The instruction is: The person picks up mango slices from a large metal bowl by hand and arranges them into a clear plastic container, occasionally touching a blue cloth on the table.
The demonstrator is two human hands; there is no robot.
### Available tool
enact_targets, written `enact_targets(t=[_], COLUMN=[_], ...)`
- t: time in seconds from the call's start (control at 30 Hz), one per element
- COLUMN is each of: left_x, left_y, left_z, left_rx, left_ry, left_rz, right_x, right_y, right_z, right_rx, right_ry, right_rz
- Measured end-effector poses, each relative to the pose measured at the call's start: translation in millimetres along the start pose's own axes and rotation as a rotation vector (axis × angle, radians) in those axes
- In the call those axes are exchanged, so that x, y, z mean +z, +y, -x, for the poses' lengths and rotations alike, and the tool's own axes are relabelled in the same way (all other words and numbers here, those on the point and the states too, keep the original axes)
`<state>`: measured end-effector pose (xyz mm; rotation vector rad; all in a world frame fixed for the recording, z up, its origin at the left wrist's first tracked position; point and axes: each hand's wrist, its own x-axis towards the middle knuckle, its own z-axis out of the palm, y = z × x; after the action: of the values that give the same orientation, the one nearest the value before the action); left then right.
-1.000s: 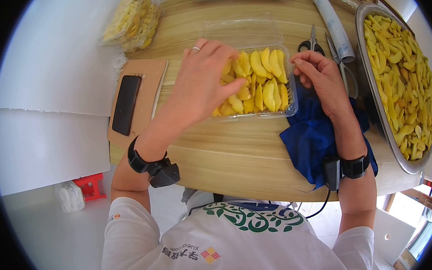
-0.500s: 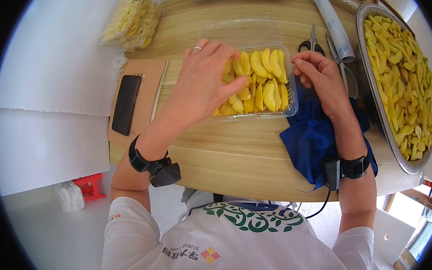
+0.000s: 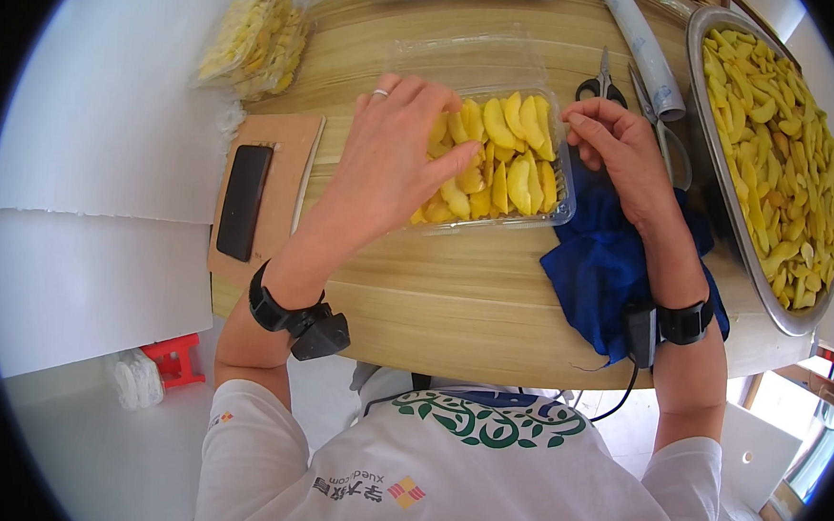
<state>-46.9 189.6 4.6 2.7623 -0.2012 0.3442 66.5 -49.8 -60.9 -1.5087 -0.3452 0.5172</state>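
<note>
A clear plastic box (image 3: 565,208) with its lid folded back holds rows of yellow fruit slices (image 3: 519,183). Over the left part of the box is my left hand (image 3: 400,150), fingers apart and curved, a ring on one finger; it hides some slices, and nothing shows in its grip. At the right rim my right hand (image 3: 620,149) has its thumb and forefinger pinched together beside the upper corner. Whatever that pinch holds, if anything, is too small to make out. A blue cloth (image 3: 594,262) lies beneath my right wrist.
A large metal tray (image 3: 778,319) of yellow slices stands at the right. Scissors (image 3: 674,154), black-handled scissors (image 3: 602,84) and a film roll (image 3: 644,55) lie beyond my right hand. On the left are a phone (image 3: 244,202) on cardboard (image 3: 288,181) and stacked filled boxes (image 3: 259,41).
</note>
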Motion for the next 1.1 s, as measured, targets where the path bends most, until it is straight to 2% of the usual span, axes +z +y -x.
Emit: enact_targets(t=[0.37,0.43,0.53,0.67,0.87,0.97,1.03,1.07,1.1], left_x=[-12.0,-35.1,-50.7,-58.5,-43.6,-33.3,-25.2,-21.3,-16.8], left_y=[1.2,3.8,-3.9,11.5,72.7,102.6,123.9,133.8,143.7], left_z=[-3.7,-8.6,-18.1,-31.4,-58.7,-73.9,-83.1,-88.2,-95.2], left_rx=[0.009,-0.157,-0.149,-0.05,0.044,0.099,0.143,0.156,0.198], left_ry=[0.027,0.063,0.164,0.166,-0.013,-0.091,-0.165,-0.17,-0.204], left_rz=[0.026,0.114,0.119,0.203,0.423,0.508,0.478,0.479,0.485], right_x=[-0.7,-0.6,-0.7,1.3,3.4,4.3,10.8,15.1,19.5], right_y=[0.8,-0.3,1.3,3.4,9.3,12.8,21.9,13.0,5.0], right_z=[-0.2,0.1,-0.5,-1.5,-3.5,-8.6,-15.9,-11.8,-5.9], right_rx=[-0.003,0.009,0.014,0.011,-0.045,0.001,-0.209,-0.214,-0.349], right_ry=[-0.005,-0.012,-0.007,0.007,-0.006,-0.019,0.032,0.045,0.12], right_rz=[-0.034,-0.034,-0.036,-0.043,-0.109,-0.073,-0.133,-0.133,-0.249])
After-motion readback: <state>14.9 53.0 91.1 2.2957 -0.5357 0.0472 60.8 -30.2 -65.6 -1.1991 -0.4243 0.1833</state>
